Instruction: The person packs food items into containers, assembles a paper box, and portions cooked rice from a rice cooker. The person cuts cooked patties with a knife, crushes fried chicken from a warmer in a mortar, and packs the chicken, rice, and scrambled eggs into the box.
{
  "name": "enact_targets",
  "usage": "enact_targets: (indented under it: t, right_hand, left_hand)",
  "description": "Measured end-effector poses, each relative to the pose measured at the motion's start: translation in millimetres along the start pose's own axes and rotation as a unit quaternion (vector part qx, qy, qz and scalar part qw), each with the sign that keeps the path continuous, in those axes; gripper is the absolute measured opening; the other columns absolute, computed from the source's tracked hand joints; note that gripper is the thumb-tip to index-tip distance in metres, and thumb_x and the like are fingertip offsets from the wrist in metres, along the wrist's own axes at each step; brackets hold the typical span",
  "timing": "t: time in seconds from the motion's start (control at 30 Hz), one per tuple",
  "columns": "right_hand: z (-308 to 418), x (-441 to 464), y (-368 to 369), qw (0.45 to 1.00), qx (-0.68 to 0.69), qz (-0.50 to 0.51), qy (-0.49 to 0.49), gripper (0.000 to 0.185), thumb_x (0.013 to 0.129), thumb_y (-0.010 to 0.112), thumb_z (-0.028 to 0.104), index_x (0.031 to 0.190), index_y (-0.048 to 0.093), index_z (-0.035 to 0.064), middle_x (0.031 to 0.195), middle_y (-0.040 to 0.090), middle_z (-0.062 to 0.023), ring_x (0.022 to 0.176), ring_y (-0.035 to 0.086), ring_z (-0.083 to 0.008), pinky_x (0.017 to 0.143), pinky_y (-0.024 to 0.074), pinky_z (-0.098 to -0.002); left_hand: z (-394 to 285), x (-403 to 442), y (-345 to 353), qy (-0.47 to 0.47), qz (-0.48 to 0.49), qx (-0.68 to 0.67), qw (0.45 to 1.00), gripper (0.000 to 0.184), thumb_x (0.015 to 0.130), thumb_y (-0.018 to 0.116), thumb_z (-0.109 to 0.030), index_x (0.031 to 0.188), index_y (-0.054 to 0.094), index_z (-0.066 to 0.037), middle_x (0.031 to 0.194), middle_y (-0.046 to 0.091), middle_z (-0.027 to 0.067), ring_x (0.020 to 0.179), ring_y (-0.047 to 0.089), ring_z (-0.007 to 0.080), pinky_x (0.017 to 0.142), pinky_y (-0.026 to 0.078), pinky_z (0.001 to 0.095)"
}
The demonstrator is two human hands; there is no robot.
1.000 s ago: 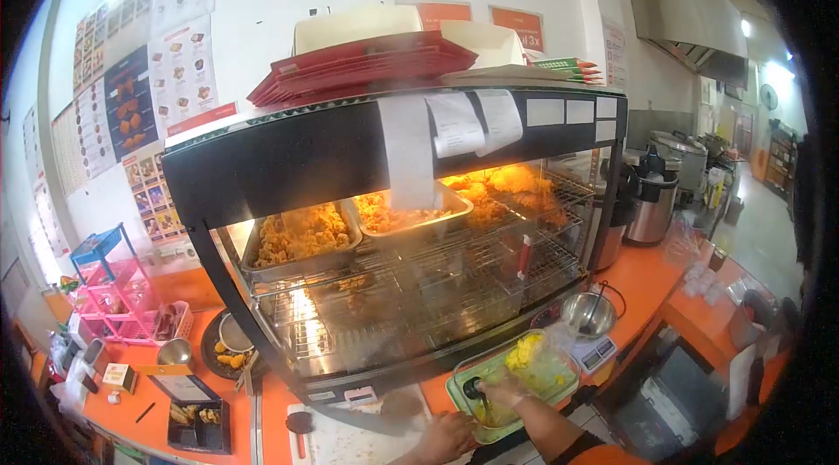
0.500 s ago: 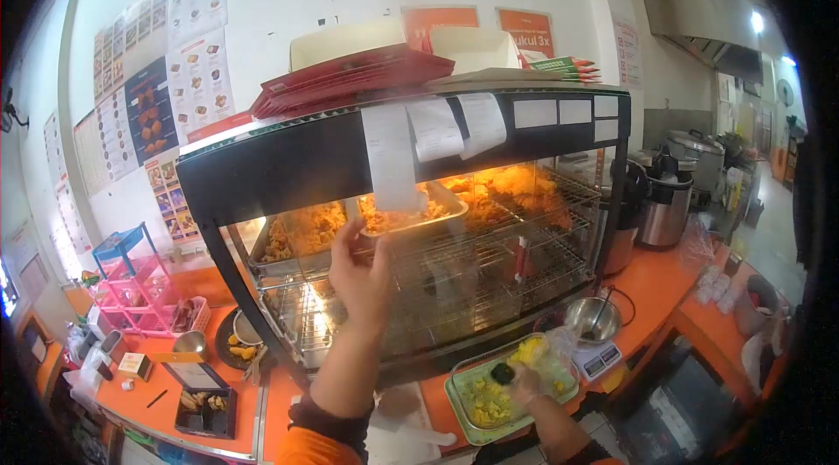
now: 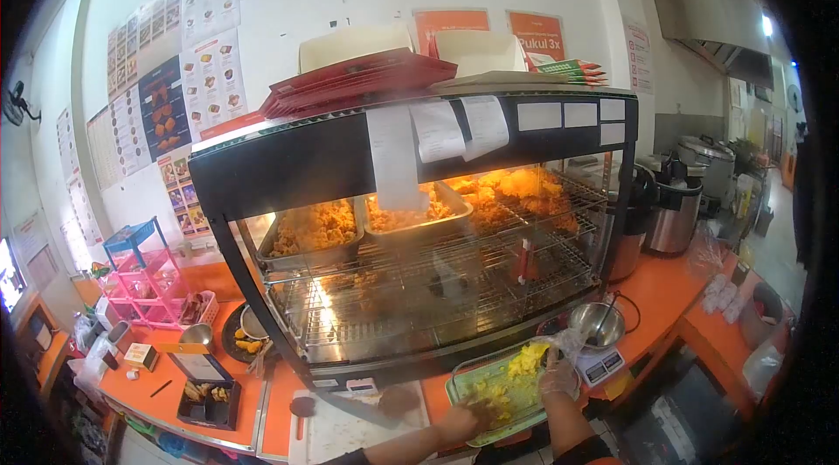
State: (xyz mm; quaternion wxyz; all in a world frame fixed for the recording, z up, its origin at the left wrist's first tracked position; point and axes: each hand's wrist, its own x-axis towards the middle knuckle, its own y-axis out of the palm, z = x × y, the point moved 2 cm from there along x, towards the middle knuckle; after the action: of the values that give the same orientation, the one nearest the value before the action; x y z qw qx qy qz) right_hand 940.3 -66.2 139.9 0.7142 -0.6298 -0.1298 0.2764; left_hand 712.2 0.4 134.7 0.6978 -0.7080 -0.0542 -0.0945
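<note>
A green tray (image 3: 454,388) with a wire rim holds yellow food (image 3: 527,360), heaped toward its right side. My right hand (image 3: 555,378), in a clear plastic glove, is at the tray's right side, its fingers closed around a small dark object (image 3: 549,357) whose kind I cannot make out. My left hand (image 3: 463,423) reaches to the tray's lower left edge. It is smeared by motion, so its fingers are unclear. Left of the tray lies a white cutting board (image 3: 332,440) with a broad blade (image 3: 357,411) across it.
Behind the tray stands a glass warming cabinet (image 3: 280,140) with trays of fried food (image 3: 315,231). A steel bowl (image 3: 597,325) sits on a digital scale (image 3: 600,366) at right. An open black box (image 3: 208,408) with food and a pink rack (image 3: 144,286) are at left.
My left hand has dropped from before the cabinet glass to the tray's left edge. My right hand has moved right with the dark object, toward the tray's right side.
</note>
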Motion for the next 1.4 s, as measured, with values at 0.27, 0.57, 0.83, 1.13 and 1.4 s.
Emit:
enact_targets:
  t: [0.27,0.57,0.83,1.13,1.4]
  right_hand:
    - [1.3,29.2,32.9,0.998,-0.056,0.019,0.002,0.076,0.088,0.054,0.018,0.147,0.006,0.0203,0.127,0.044,-0.0204,0.112,0.050,-0.0337,0.085,0.0469,-0.0444]
    - [6.6,15.4,13.5,0.972,0.106,-0.171,-0.120,0.061,0.083,0.051,0.014,0.139,0.027,0.0059,0.123,0.047,-0.0275,0.112,0.048,-0.0401,0.094,0.0402,-0.0430]
    - [-4.5,60.3,71.4,0.984,0.036,-0.073,-0.162,0.054,0.088,0.039,0.013,0.141,0.026,0.0083,0.116,0.054,-0.0265,0.109,0.052,-0.0401,0.094,0.0398,-0.0454]
    - [17.4,63.4,87.9,0.977,0.067,0.110,-0.170,0.072,0.080,0.048,0.008,0.143,0.014,0.0064,0.127,0.044,-0.0287,0.115,0.049,-0.0379,0.094,0.0403,-0.0421]
    - [73.7,-41.3,55.2,0.973,0.127,0.110,-0.160,0.065,0.080,0.059,0.029,0.135,0.034,0.0034,0.126,0.048,-0.0242,0.115,0.050,-0.0360,0.094,0.0410,-0.0404]
  left_hand:
    - [-11.6,-29.7,60.1,-0.044,0.031,0.003,0.999,0.052,0.081,0.056,-0.029,0.130,0.047,-0.012,0.124,0.055,0.0051,0.121,0.048,0.0238,0.107,0.024,0.0520]
    - [-12.1,-33.3,71.0,-0.077,0.026,-0.030,0.996,0.040,0.084,0.054,-0.030,0.121,0.054,-0.015,0.117,0.057,0.0127,0.114,0.052,0.0272,0.105,0.026,0.0536]
    - [-15.5,-26.6,78.7,-0.128,0.031,-0.013,0.991,0.032,0.089,0.048,-0.029,0.113,0.058,-0.012,0.111,0.060,0.0086,0.113,0.051,0.0274,0.107,0.024,0.0508]
    - [-18.7,-28.1,33.6,-0.104,-0.038,-0.049,0.993,0.027,0.087,0.051,-0.029,0.102,0.061,-0.009,0.107,0.060,0.0079,0.111,0.051,0.0241,0.106,0.025,0.0505]
    - [-16.4,-30.0,40.8,-0.118,-0.111,-0.112,0.980,0.025,0.085,0.055,-0.029,0.099,0.062,-0.009,0.101,0.060,0.0088,0.108,0.052,0.0248,0.105,0.028,0.0489]
